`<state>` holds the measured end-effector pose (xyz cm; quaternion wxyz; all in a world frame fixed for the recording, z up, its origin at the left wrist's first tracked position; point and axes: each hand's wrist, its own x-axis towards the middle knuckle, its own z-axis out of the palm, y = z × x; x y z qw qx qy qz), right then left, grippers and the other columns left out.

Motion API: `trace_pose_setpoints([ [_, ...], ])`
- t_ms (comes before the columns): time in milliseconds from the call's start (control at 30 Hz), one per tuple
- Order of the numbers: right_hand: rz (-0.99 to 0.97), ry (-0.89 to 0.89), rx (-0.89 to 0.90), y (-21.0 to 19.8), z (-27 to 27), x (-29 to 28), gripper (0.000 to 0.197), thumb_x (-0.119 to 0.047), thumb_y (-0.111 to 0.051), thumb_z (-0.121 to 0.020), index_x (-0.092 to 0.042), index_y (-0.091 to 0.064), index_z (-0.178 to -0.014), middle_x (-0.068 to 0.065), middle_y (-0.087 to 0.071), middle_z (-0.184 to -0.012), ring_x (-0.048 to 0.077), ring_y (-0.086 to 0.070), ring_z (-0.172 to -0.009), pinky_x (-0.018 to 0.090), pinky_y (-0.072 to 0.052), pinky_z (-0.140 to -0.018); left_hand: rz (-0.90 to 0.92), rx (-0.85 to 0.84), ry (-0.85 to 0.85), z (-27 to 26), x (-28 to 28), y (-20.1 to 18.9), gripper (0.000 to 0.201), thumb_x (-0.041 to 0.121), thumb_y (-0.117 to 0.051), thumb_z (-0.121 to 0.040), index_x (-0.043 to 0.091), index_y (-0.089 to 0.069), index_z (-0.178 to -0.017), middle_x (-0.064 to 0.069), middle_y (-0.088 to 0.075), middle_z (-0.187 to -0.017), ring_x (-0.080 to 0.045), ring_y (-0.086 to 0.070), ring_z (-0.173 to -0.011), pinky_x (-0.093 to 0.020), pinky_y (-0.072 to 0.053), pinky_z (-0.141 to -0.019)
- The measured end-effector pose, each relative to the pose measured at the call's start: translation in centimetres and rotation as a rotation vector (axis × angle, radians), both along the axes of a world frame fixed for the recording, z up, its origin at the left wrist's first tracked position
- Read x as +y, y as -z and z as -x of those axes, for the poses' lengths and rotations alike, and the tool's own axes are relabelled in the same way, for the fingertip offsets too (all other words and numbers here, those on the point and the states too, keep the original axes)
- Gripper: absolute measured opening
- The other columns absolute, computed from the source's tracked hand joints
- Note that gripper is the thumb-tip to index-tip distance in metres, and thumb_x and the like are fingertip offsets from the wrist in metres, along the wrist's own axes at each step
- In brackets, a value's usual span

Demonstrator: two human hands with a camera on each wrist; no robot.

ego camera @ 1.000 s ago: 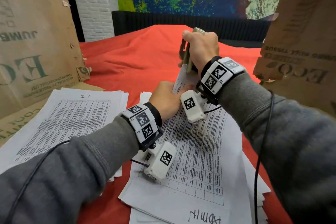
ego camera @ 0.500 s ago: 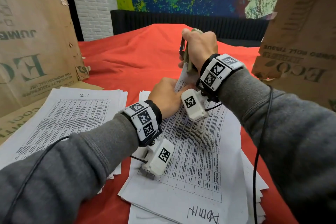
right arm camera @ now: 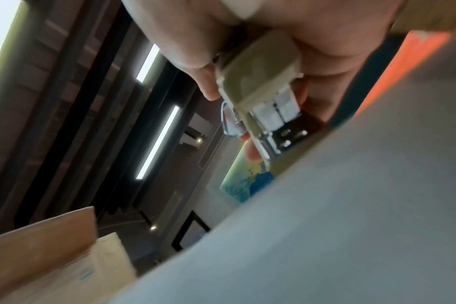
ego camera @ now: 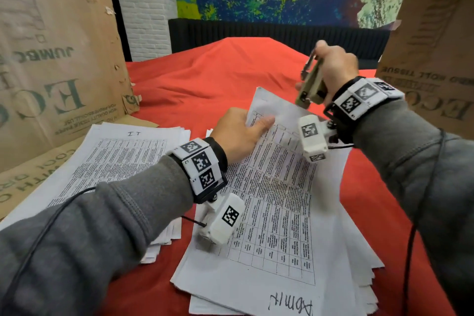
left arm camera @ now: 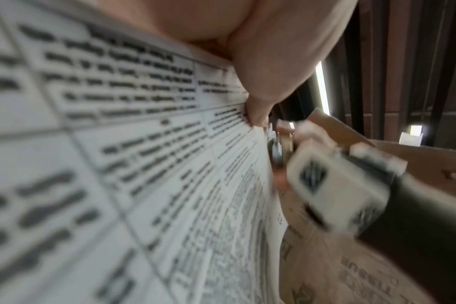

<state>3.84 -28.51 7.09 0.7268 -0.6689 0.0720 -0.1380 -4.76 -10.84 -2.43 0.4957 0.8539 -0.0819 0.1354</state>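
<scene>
Pinches white printed paper sheet [ego camera: 272, 200] with left hand [ego camera: 238, 133]. Clenches beige metal stapler [ego camera: 311, 82] in right hand [ego camera: 336, 67], at two o'clock.

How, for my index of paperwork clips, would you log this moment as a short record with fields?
Work: apparently stapling printed sheets
Left hand: pinches the top sheets at their far corner, thumb on top
Right hand: holds a beige stapler, raised by the sheets' far edge; contact unclear
Top sheet's label: handwritten "ADMIN"
Other pile: IT stack, to the left
Surface: red cloth
Surroundings: cardboard boxes on both sides
</scene>
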Motion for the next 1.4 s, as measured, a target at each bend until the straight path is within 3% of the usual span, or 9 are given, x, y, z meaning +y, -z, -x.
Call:
trace_pose_setpoints([
  [200,0.785,-0.224,0.383,5.2,0.0,-11.2,0.035,-0.022,-0.066,-0.093,0.006,-0.065,-0.073,0.032,-0.063,-0.066,0.033,-0.064,-0.048,0.031,-0.052,-0.052,0.035,0.054,-0.262,2.7,11.7,-4.1,0.041,0.050,-0.067,-0.096,0.011,-0.078,-0.090,-0.005,-0.081,-0.089,-0.032,-0.078,-0.088,-0.055,-0.062,-0.087],
  [300,1.263,-0.271,0.542,8.7,1.2,-15.3,0.038,-0.026,-0.075,-0.089,0.003,-0.069,-0.065,0.028,-0.071,-0.078,0.029,-0.060,-0.061,0.026,-0.041,-0.054,-0.155,0.151,-0.518,2.8,21.7,-3.8,0.067,0.079,-0.070,-0.076,0.014,-0.077,-0.095,-0.007,-0.080,-0.095,-0.036,-0.077,-0.089,-0.060,-0.061,-0.088],
  [433,1.397,-0.205,0.536,10.3,1.9,-18.2,0.026,-0.024,-0.080,-0.087,-0.005,-0.071,-0.073,0.012,-0.069,-0.082,0.023,-0.058,-0.074,0.030,-0.039,-0.060,-0.312,0.396,-0.668,1.0,31.7,-0.2,0.087,0.087,-0.075,-0.060,0.008,-0.074,-0.099,-0.018,-0.076,-0.100,-0.038,-0.073,-0.084,-0.049,-0.061,-0.081],
  [600,1.566,-0.154,0.567,10.7,1.0,-18.7,0.028,-0.039,-0.087,-0.077,-0.012,-0.077,-0.075,0.008,-0.071,-0.084,0.024,-0.067,-0.082,0.027,-0.044,-0.060,-0.798,0.603,-0.660,1.2,29.2,0.1,0.057,0.052,-0.064,-0.097,0.000,-0.066,-0.120,-0.012,-0.064,-0.087,-0.030,-0.061,-0.084,-0.032,-0.043,-0.074],
  [767,1.680,-0.079,0.326,9.3,1.6,-15.7,0.027,-0.046,-0.077,-0.072,-0.024,-0.071,-0.087,0.003,-0.070,-0.089,0.028,-0.066,-0.086,0.028,-0.052,-0.072,-1.128,0.527,-0.679,-0.8,23.8,-1.8,0.077,0.051,-0.075,-0.089,0.003,-0.050,-0.143,-0.021,-0.051,-0.146,-0.038,-0.050,-0.136,-0.043,-0.044,-0.106],
  [867,1.544,-0.258,0.218,8.7,2.6,-10.7,0.022,-0.045,-0.078,-0.078,-0.026,-0.070,-0.083,-0.002,-0.073,-0.087,0.025,-0.069,-0.086,0.034,-0.058,-0.083,-1.074,0.215,-0.453,-2.9,17.6,-2.4,0.086,0.070,-0.067,-0.079,0.015,-0.051,-0.143,-0.014,-0.052,-0.145,-0.037,-0.049,-0.134,-0.048,-0.042,-0.112],
  [1000,1.306,-0.477,0.429,9.8,2.9,-5.7,0.037,-0.035,-0.087,-0.079,-0.002,-0.075,-0.091,0.013,-0.075,-0.078,0.026,-0.069,-0.066,0.039,-0.063,-0.071,-1.041,0.324,-0.004,-5.0,7.9,-0.6,0.062,0.064,-0.063,-0.092,0.020,-0.064,-0.137,0.001,-0.066,-0.136,-0.023,-0.061,-0.123,-0.035,-0.047,-0.106],
  [1233,1.310,-0.480,0.420,10.0,2.4,-7.0,0.025,-0.018,-0.094,-0.070,-0.006,-0.081,-0.088,0.013,-0.079,-0.084,0.032,-0.075,-0.080,0.043,-0.062,-0.075,-1.084,0.472,0.022,-8.1,4.4,0.6,0.072,0.062,-0.079,-0.081,0.016,-0.065,-0.134,-0.002,-0.066,-0.132,-0.025,-0.062,-0.117,-0.030,-0.045,-0.091],
  [1400,1.438,-0.434,0.389,9.6,3.1,-12.3,0.014,-0.025,-0.093,-0.069,-0.018,-0.081,-0.071,0.004,-0.077,-0.074,0.029,-0.073,-0.077,0.040,-0.060,-0.067,-1.026,0.462,0.062,-7.9,5.0,0.5,0.073,0.047,-0.073,-0.093,0.016,-0.046,-0.154,0.001,-0.055,-0.150,-0.024,-0.053,-0.135,-0.033,-0.040,-0.110],
])
